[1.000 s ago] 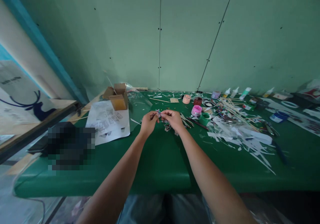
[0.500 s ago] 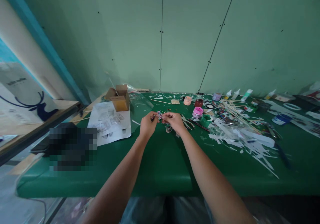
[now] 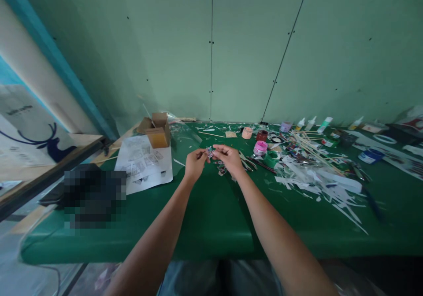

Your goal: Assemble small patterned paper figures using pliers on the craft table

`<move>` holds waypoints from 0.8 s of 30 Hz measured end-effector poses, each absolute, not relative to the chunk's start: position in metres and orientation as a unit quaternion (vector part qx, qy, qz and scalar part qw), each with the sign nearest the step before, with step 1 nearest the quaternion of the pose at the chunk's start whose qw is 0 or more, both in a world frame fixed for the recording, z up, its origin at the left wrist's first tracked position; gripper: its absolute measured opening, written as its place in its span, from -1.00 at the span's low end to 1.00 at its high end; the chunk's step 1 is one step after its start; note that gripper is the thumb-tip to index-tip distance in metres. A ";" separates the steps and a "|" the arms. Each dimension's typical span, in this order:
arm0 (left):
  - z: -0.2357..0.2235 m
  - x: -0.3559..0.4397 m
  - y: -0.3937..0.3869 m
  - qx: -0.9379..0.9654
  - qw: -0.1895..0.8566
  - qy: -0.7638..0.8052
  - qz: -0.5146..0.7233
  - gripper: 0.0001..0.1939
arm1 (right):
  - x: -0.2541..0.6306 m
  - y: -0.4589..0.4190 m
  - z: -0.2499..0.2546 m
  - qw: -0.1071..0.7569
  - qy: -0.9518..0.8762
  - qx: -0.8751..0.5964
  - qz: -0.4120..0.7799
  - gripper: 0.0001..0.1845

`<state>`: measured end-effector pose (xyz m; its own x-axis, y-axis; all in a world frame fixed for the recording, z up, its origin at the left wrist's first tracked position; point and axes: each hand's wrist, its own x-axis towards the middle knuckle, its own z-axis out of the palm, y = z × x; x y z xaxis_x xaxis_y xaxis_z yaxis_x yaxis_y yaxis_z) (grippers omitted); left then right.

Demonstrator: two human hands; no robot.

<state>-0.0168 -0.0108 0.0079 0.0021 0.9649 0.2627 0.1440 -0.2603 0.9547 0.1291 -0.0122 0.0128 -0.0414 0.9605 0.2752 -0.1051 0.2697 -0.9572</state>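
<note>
Craft workshop, paint pots (image 3: 260,147), paper scraps (image 3: 317,183)

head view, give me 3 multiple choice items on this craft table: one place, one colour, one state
1. Where is the cardboard box?
A. far left of the table, on the paper sheet's far edge
B. among the sticks on the right
C. on the floor

2. What colour is the table cover?
A. red
B. green
C. white

3. What are the two hands doing?
A. lying flat on the table
B. pinching one small multicoloured piece between them
C. holding a bottle

Answers: 1 A, the box sits left, by the sheet. 2 B, the cover is dark green. 3 B, left hand and right hand meet on the piece.
</note>
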 end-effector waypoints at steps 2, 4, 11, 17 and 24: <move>0.008 -0.016 -0.011 0.592 0.394 0.464 0.528 -0.74 | 0.129 -0.012 0.013 0.572 -0.561 -0.392 0.453 -0.75; 0.008 -0.016 -0.011 0.592 0.398 0.463 0.526 -0.74 | 0.129 -0.011 0.011 0.569 -0.572 -0.395 0.439 -0.79; 0.006 -0.016 -0.010 0.604 0.411 0.446 0.517 -0.76 | 0.129 -0.004 0.003 0.571 -0.583 -0.384 0.433 -0.81; 0.006 -0.016 -0.010 0.602 0.412 0.438 0.525 -0.76 | 0.128 -0.005 0.005 0.561 -0.603 -0.392 0.411 -0.83; 0.008 -0.015 -0.013 0.616 0.390 0.436 0.527 -0.76 | 0.131 -0.007 0.008 0.538 -0.647 -0.411 0.351 -0.81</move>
<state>-0.0153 -0.0132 0.0083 0.0627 0.9489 0.3093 0.1261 -0.3150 0.9407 0.1308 -0.0071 0.0082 -0.0832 0.9094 0.4074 0.1544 0.4157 -0.8963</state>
